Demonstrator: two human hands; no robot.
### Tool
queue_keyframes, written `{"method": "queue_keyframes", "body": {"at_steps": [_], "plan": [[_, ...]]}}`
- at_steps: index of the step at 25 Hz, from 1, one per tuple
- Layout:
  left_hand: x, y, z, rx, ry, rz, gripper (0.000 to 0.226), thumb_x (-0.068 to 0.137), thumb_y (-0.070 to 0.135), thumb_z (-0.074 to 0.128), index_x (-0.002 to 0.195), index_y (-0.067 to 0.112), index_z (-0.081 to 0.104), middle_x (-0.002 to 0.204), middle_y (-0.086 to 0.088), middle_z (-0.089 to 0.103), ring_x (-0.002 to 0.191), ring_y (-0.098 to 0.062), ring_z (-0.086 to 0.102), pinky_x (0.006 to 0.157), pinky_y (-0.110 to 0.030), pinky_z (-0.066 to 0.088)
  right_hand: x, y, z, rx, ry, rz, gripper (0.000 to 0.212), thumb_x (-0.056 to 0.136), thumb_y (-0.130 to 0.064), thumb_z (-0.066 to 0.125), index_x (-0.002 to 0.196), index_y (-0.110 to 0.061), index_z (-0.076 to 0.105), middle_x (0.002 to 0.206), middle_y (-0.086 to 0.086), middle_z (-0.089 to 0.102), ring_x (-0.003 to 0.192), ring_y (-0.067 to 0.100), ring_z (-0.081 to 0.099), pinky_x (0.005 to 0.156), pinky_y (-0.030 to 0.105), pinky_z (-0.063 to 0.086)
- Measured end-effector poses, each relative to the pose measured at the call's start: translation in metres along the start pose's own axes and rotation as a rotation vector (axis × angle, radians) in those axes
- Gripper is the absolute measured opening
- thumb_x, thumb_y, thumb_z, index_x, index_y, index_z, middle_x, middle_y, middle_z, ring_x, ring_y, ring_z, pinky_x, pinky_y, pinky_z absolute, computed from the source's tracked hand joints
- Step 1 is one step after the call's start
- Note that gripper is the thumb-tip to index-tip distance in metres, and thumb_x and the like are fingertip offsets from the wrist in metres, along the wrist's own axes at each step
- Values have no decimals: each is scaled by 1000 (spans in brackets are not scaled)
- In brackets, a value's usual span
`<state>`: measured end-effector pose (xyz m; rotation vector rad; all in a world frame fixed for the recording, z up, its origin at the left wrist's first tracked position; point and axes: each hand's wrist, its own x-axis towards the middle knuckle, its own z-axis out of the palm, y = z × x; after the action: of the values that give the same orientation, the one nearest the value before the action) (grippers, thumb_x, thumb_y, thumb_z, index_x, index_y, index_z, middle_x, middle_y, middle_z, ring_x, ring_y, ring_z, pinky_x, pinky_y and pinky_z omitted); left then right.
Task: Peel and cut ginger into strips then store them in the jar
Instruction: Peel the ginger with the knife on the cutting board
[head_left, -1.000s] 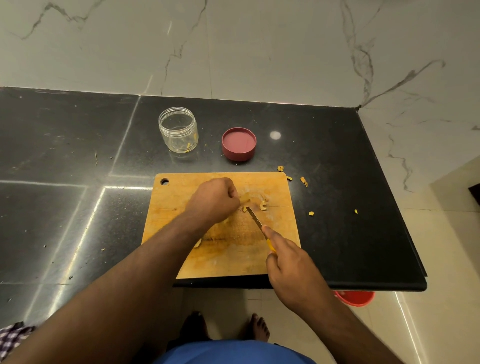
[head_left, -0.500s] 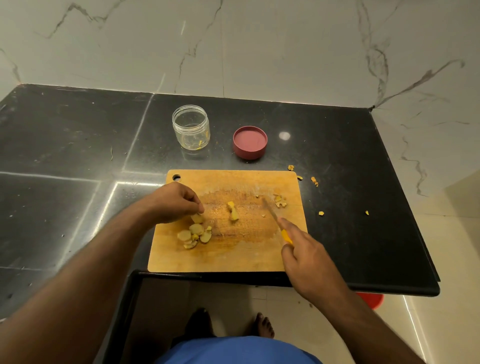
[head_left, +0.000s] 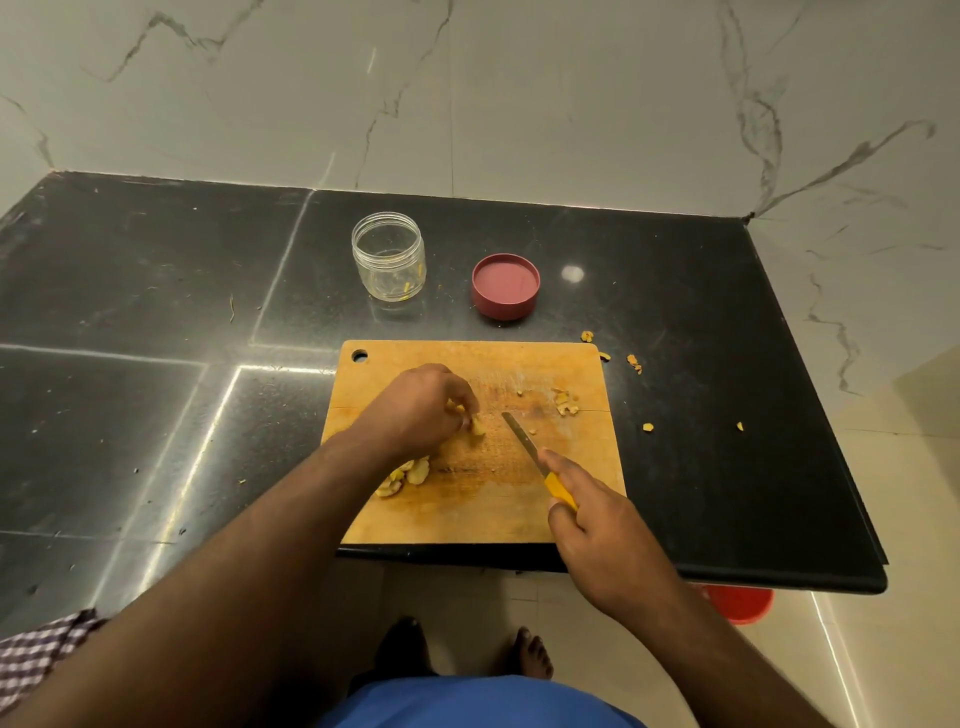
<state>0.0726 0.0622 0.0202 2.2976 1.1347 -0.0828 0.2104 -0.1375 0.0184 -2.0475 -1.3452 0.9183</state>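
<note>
A wooden cutting board (head_left: 483, 514) lies at the front edge of the black counter. My left hand (head_left: 421, 408) is over its middle, fingers curled round a small yellow ginger piece (head_left: 477, 427). A pile of ginger slices (head_left: 408, 475) lies just below that wrist. My right hand (head_left: 597, 525) grips a yellow-handled knife (head_left: 524, 440), index finger along the spine, blade tip pointing up-left, close to the held piece. Ginger scraps (head_left: 565, 402) sit at the board's upper right. The clear open jar (head_left: 388, 255) stands behind the board, with a few ginger bits inside.
The red jar lid (head_left: 505, 285) lies upside down to the right of the jar. Peel bits (head_left: 634, 362) are scattered on the counter right of the board. A red bucket (head_left: 737, 603) shows below the counter edge. My bare feet (head_left: 535, 652) stand on the tiled floor.
My left hand moved right from the slice pile to the board's middle and took hold of the single ginger piece. The knife stayed at about the same spot.
</note>
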Motion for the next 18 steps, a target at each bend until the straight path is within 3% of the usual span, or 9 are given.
{"method": "queue_keyframes", "body": {"at_steps": [3, 6, 10, 15, 18], "plan": [[2, 5, 1, -54, 7, -57, 10, 94, 25, 66, 102, 24, 71, 103, 4, 68, 90, -10, 58, 62, -20, 42, -1, 0, -1, 33, 5, 41, 51, 100, -21, 43, 147, -38, 32, 135, -11, 53, 68, -3, 56, 56, 13, 43], [0, 10, 7, -140, -10, -144, 19, 93, 31, 68, 112, 31, 66, 99, 5, 63, 87, -11, 58, 61, -24, 44, -1, -5, 0, 73, -12, 68, 50, 100, -21, 43, 146, -39, 34, 124, -10, 56, 66, 4, 58, 55, 20, 48], [-2, 10, 11, -254, 1, -179, 32, 91, 32, 72, 123, 38, 66, 99, 7, 61, 91, -12, 60, 70, -28, 50, 6, -11, 4, 67, -22, 49, 50, 100, -22, 43, 147, -39, 33, 139, -11, 49, 77, 2, 57, 58, 13, 42], [-5, 6, 13, -417, -28, -199, 45, 84, 18, 79, 126, 28, 65, 88, 3, 71, 84, -17, 68, 71, -33, 54, 18, -19, 7, 49, -31, 15, 50, 100, -22, 41, 148, -35, 33, 141, -8, 49, 76, 0, 57, 59, 12, 41], [-5, 5, 17, -451, 7, -230, 52, 81, 16, 82, 129, 25, 64, 89, 5, 70, 82, -14, 67, 67, -29, 52, 21, -20, 9, 21, -30, -8, 50, 100, -24, 40, 148, -35, 31, 141, -6, 49, 95, 7, 58, 69, 15, 40]]}}
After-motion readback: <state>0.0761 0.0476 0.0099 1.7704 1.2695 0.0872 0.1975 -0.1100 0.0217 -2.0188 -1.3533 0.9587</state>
